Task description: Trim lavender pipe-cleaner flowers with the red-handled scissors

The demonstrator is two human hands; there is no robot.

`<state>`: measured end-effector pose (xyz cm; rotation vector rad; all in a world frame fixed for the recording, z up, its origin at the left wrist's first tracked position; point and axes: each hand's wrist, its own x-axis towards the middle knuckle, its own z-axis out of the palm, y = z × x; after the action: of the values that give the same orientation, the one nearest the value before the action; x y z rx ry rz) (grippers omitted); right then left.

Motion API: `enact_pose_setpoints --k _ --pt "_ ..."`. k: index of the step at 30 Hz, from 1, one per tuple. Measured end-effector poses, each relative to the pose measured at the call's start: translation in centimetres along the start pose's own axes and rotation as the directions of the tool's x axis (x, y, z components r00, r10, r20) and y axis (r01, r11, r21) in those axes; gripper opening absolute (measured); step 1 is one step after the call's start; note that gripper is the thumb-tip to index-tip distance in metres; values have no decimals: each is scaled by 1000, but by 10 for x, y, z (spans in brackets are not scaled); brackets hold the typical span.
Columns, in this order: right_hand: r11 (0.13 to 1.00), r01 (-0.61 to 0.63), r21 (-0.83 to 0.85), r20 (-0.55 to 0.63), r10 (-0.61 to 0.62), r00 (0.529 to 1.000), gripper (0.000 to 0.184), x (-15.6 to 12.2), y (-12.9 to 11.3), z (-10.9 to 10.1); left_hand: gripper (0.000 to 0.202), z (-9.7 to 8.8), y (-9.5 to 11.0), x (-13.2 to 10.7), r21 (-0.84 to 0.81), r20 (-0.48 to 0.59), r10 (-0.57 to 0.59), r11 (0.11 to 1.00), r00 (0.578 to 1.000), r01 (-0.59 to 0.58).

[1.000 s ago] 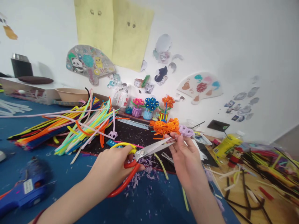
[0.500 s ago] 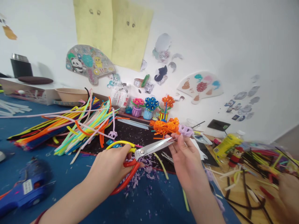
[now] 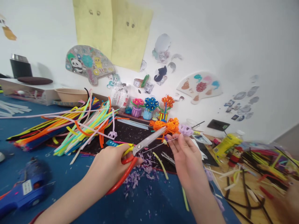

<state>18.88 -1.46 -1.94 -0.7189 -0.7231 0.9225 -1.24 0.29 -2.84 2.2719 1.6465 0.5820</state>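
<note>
My left hand [image 3: 116, 160] is closed round scissors [image 3: 149, 140] with red and yellow handles. The blades lie nearly together and point up and right, apart from my other hand. My right hand [image 3: 183, 147] pinches a light purple pipe-cleaner flower [image 3: 185, 130] between thumb and fingers. A thin bare wire [image 3: 161, 144] runs left from those fingertips, below the blades. Behind the scissors tip lie orange pipe-cleaner flowers [image 3: 171, 126]. Purple fuzz clippings [image 3: 140, 174] are scattered beneath the hands.
A bundle of coloured pipe cleaners [image 3: 79, 124] lies left, with a blue glue gun [image 3: 25, 186] nearer me. Finished potted flowers [image 3: 151, 107] stand along the wall. At right are a yellow bottle [image 3: 227, 144], loose pipe cleaners and another person's blurred hand [image 3: 288, 199].
The scissors have drawn left, away from my right fingers, and tilted more upward. The bare wire now shows between the hands. My right hand has hardly moved.
</note>
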Motion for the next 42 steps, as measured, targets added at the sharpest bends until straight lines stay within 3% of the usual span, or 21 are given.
enact_pose_setpoints --k 3,5,7,9,12,14,19,22,25,31,36,42 --pt "998 -1 -65 32 3 999 16 3 1 -2 40 3 -4 5 -210 48 -22 977 999 32" --pt "993 -33 -114 67 41 997 18 3 1 -2 45 4 -3 6 -409 94 -10 911 996 47" --pt "983 -82 -163 103 99 990 20 2 1 -1 51 3 0 4 -628 145 7 773 989 87" --pt "966 -139 -217 143 172 975 22 -1 2 2 51 1 4 2 -800 211 -21 571 977 185" --pt "930 -220 -293 210 288 934 25 -5 3 6 41 1 5 2 -874 271 -83 397 959 281" --pt "911 -253 -324 254 342 905 26 -7 5 7 35 4 1 5 -921 229 -129 292 965 258" --pt "898 -249 -362 300 365 881 26 -8 8 6 31 6 -5 7 -908 275 -3 327 962 261" --pt "895 -234 -380 316 363 876 24 -7 9 4 40 5 -1 5 -920 296 51 283 954 271" --pt "886 -227 -405 354 380 855 25 -8 9 5 49 7 4 3 -939 282 41 216 959 267" --pt "840 -211 -499 439 455 775 24 -17 7 13 38 10 5 -1 -941 173 47 301 984 151" --pt "820 -238 -521 482 513 710 24 -22 11 15 33 3 9 -2 -923 199 -31 330 980 197" --pt "805 -227 -548 516 538 666 26 -20 10 12 32 0 10 -1 -930 129 -105 333 986 157"
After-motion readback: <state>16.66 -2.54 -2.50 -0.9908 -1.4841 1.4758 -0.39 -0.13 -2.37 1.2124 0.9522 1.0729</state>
